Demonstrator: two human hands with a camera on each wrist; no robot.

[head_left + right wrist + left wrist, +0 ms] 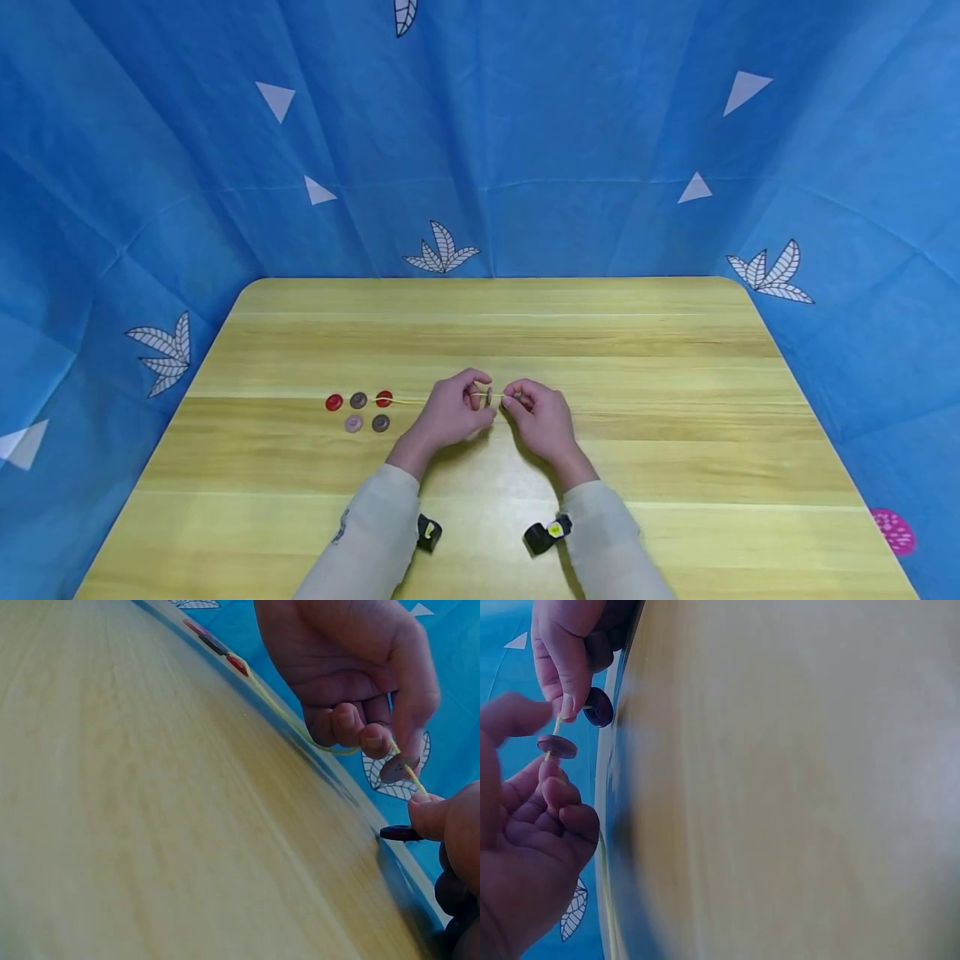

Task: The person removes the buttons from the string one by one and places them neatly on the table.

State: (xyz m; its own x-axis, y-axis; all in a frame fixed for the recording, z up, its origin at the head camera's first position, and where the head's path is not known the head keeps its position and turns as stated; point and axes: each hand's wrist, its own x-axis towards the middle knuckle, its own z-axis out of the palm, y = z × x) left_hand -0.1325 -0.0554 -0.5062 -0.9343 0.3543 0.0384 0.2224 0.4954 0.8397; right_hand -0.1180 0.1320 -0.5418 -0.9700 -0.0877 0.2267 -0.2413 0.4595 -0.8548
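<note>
A yellow cord runs between both hands, threaded through a brownish button in the gap. My left hand curls its lower fingers round the cord just beside that button, while the thumb and index finger arch apart around it. On the other side of the button, the thumb and fingertips of my right hand pinch the cord. A second, dark button sits right at the right fingertips. Past the left hand, the cord's loose length trails down to the table.
Left of the hands, several loose buttons lie on the wooden table: a red one, a grey-brown one, another red one under the cord's end, a pinkish one and a dark one. Blue cloth surrounds the table.
</note>
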